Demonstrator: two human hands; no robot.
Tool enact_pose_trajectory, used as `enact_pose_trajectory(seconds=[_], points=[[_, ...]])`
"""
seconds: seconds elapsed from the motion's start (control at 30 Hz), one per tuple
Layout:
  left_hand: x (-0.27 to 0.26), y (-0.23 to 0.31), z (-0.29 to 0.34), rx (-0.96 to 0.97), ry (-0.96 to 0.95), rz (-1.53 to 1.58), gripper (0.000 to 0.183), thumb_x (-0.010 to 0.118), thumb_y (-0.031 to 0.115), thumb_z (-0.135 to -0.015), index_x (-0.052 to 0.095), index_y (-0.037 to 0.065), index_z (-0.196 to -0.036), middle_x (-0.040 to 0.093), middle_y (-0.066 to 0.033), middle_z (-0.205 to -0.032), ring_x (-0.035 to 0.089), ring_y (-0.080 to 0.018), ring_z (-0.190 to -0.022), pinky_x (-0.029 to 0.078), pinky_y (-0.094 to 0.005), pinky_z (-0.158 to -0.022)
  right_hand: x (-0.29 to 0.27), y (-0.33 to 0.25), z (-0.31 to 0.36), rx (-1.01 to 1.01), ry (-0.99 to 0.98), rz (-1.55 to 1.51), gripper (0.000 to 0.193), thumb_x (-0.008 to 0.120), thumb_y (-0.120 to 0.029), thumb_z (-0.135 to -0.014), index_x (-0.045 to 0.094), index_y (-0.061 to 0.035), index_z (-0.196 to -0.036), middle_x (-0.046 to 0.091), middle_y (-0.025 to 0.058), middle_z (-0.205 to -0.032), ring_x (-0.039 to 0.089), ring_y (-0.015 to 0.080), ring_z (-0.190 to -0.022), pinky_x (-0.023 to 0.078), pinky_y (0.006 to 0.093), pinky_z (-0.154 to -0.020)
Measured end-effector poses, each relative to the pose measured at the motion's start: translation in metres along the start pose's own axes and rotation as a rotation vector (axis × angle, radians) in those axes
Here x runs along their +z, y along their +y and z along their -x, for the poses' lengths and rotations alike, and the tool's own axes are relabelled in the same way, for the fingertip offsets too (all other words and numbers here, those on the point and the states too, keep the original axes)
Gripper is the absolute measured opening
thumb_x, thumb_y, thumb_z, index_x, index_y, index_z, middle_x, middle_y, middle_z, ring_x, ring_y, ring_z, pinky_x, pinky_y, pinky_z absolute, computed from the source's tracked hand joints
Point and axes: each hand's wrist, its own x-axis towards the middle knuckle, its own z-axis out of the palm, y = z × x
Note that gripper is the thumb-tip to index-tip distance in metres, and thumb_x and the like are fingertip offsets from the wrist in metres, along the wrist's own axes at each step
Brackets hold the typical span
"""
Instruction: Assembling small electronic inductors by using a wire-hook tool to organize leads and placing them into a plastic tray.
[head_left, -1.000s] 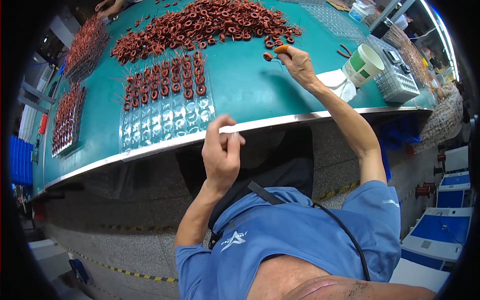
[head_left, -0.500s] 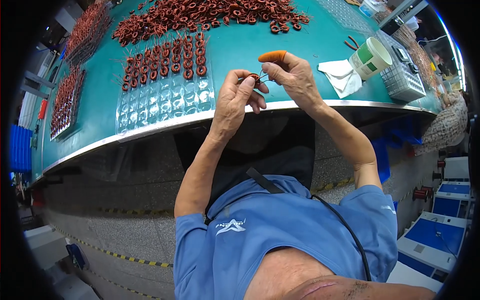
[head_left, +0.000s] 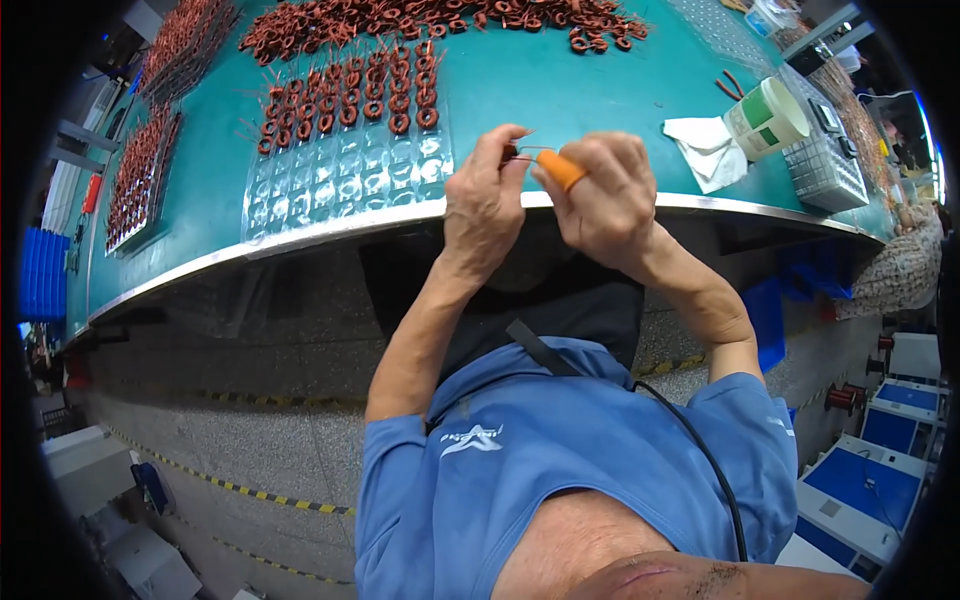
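Note:
Over the table's near edge, my left hand [head_left: 485,205] pinches a small reddish-brown toroidal coil [head_left: 511,152], mostly covered by the fingers. Thin wire leads [head_left: 530,149] stick out of it to the right. My right hand [head_left: 608,195] is closed at these leads, its index finger in an orange finger cot [head_left: 560,170] and the thumb below. The exact grip on the wire is partly hidden. Left of my hands lies a clear plastic blister tray [head_left: 330,190], its far rows filled with coils [head_left: 399,103] whose leads point up.
A heap of loose coils [head_left: 400,22] covers the far side of the green table [head_left: 560,95]. Filled trays [head_left: 140,180] are at the left. On the right are a white cloth [head_left: 705,150], a white-green bucket [head_left: 768,118], red-handled pliers [head_left: 730,85] and a grey crate [head_left: 830,180].
My right hand has turned over, its finger cot now pointing left toward the coil at the leads. My left hand has rotated more upright around the coil. The whole view has shifted slightly.

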Motion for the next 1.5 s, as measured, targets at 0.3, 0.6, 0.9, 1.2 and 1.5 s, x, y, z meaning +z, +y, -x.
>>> enact_pose_trajectory(seconds=[0.3, 0.6, 0.9, 1.2, 1.5], points=[[-0.010, 0.013, 0.013, -0.182, -0.123, 0.667, 0.021, 0.054, 0.008, -0.096, 0.052, -0.001, -0.114, 0.056, -0.0027, -0.074, 0.055, -0.0087, -0.059, 0.044, -0.0214, -0.054, -0.001, 0.003, -0.002, 0.892, -0.087, -0.692, 0.023, 0.062, -0.020, -0.093, 0.069, 0.0009, -0.087, 0.061, 0.0011, -0.081, 0.052, 0.0094, -0.074, 0.040, 0.0224, -0.067], [-0.017, 0.008, 0.015, -0.213, -0.133, 0.886, 0.026, 0.051, 0.011, -0.098, 0.044, -0.002, -0.120, 0.055, -0.0078, -0.079, 0.058, -0.0135, -0.065, 0.050, -0.0250, -0.059, 0.020, 0.009, 0.004, 1.355, -0.110, -1.384, 0.030, 0.059, -0.028, -0.095, 0.067, 0.0000, -0.102, 0.064, 0.0045, -0.086, 0.057, 0.0115, -0.078, 0.046, 0.0243, -0.070], [-0.022, 0.005, 0.012, -0.210, -0.151, 0.735, 0.030, 0.051, 0.011, -0.098, 0.042, -0.003, -0.123, 0.058, -0.0084, -0.085, 0.060, -0.0129, -0.069, 0.052, -0.0252, -0.061, 0.026, 0.000, 0.032, 1.077, -0.185, -1.223, 0.033, 0.061, -0.028, -0.095, 0.065, 0.0021, -0.107, 0.068, 0.0031, -0.083, 0.059, 0.0076, -0.073, 0.047, 0.0211, -0.061], [-0.024, 0.027, 0.017, -0.102, -0.156, 0.643, 0.026, 0.053, 0.008, -0.096, 0.048, -0.002, -0.120, 0.055, -0.0045, -0.079, 0.055, -0.0098, -0.060, 0.045, -0.0221, -0.055, -0.003, -0.019, -0.010, 1.261, -0.004, -1.151, 0.029, 0.059, -0.023, -0.092, 0.067, 0.0018, -0.079, 0.056, 0.0014, -0.058, 0.049, 0.0075, -0.049, 0.035, 0.0212, -0.043], [-0.036, 0.016, 0.026, -0.300, -0.197, 0.858, 0.033, 0.051, 0.020, -0.099, 0.044, -0.004, -0.121, 0.053, -0.0072, -0.071, 0.057, -0.0143, -0.057, 0.049, -0.0248, -0.054, 0.021, -0.018, 0.011, 1.067, -0.030, -0.882, 0.036, 0.070, -0.031, -0.088, 0.064, 0.0014, -0.102, 0.064, 0.0029, -0.073, 0.059, 0.0082, -0.070, 0.043, 0.0194, -0.057]])
